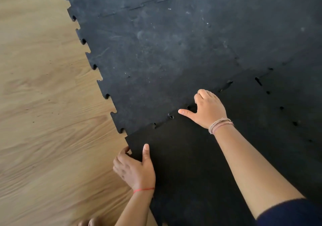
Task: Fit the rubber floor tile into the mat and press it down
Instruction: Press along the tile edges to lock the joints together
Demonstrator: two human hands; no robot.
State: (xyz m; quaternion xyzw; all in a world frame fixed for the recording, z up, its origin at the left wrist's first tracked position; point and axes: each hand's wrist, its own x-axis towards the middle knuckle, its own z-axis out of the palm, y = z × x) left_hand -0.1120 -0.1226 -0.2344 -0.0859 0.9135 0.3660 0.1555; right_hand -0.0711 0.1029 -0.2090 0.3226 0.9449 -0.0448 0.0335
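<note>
Black rubber floor tile (191, 164) lying against the mat (156, 51) on wood floor (43, 104); left hand (134, 168) gripping its corner, right hand (209, 109) curled, pressing the seam.

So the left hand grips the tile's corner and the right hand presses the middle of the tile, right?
Not quite. In the head view the right hand presses at the toothed seam where the tile meets the mat, not the tile's middle. The left hand does grip the tile's corner.
</note>
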